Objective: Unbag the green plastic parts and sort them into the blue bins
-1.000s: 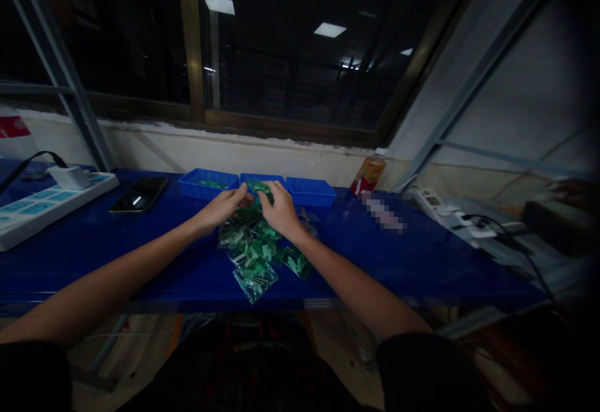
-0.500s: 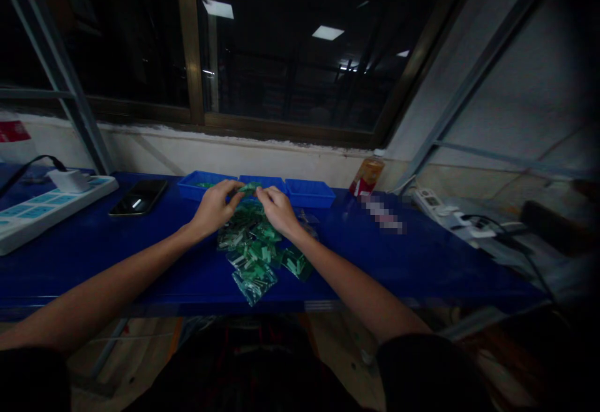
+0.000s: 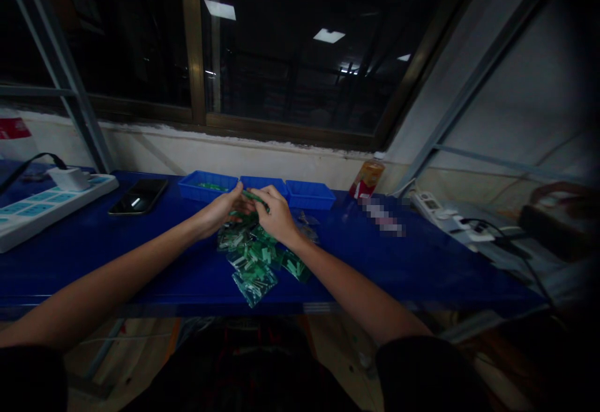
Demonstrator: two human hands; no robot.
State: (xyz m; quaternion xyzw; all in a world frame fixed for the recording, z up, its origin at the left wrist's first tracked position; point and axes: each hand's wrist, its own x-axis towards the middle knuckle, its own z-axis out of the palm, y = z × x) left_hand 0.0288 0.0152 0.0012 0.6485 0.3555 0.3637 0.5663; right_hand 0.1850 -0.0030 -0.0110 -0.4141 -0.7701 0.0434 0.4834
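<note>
My right hand (image 3: 277, 217) pinches a small clear bag with green contents (image 3: 256, 199) above the pile. My left hand (image 3: 219, 212) is at the bag's left end, thumb raised and fingers loosely curved around it; its exact grip is partly hidden. Below both hands lies a heap of similar small bags (image 3: 255, 252), holding green pieces and pale slim parts too small to name. One bag (image 3: 255, 285) lies at the heap's front, near the table edge.
Behind my hands stand a left blue tray (image 3: 197, 190) with green pieces, a middle blue tray (image 3: 276, 182) and a right blue tray (image 3: 309, 194). A phone (image 3: 139, 197) and power strip (image 3: 51, 206) lie left; a drink bottle (image 3: 367, 179) stands right on the blue table (image 3: 375, 262).
My hands have shifted slightly closer together and lower. The bag has tilted down to the right, and my left fingers have loosened and spread beneath it.
</note>
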